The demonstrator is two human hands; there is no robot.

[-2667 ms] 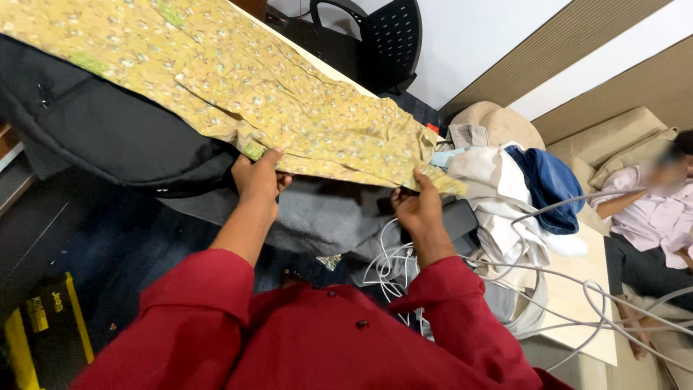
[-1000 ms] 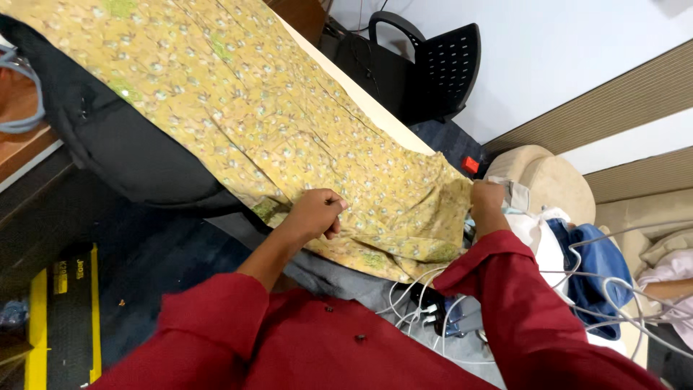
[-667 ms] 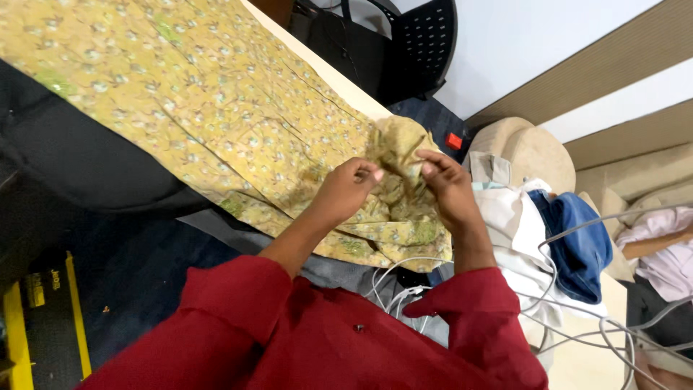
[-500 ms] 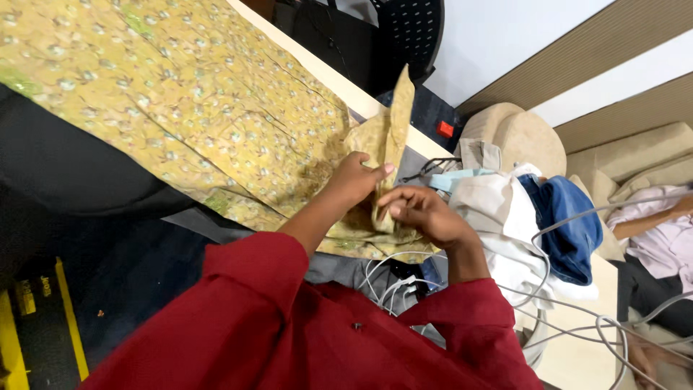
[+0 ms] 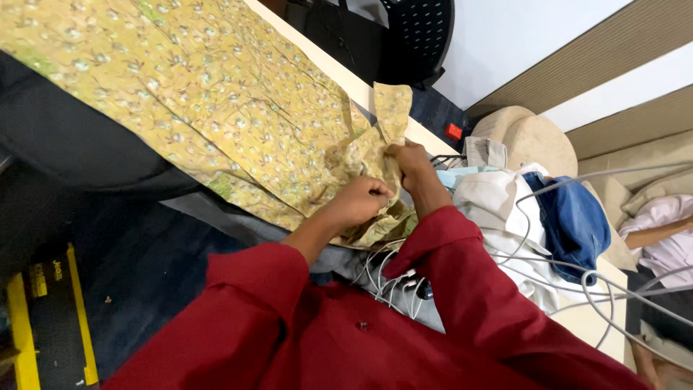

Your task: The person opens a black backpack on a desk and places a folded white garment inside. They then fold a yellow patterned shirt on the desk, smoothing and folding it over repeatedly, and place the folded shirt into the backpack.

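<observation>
Head view, yellow floral garment (image 5: pixel 216 108) spread from upper left to frame centre, left hand (image 5: pixel 359 202) closed on its bunched end, right hand (image 5: pixel 410 160) pinching a raised fold just beside, pile of clothes (image 5: pixel 534 209) and white cables (image 5: pixel 390 278) at right.

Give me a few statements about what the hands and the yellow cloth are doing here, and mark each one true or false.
1. Both hands grip the yellow floral cloth at its near end. True: the left hand and the right hand bunch it there.
2. The cloth lies fully flat. False: one corner stands up above the right hand.
3. A blue garment lies right of the hands. True.
4. The sleeves are green. False: they are dark red.
5. The white cables lie on top of the cloth. False: they hang below its near edge.
</observation>
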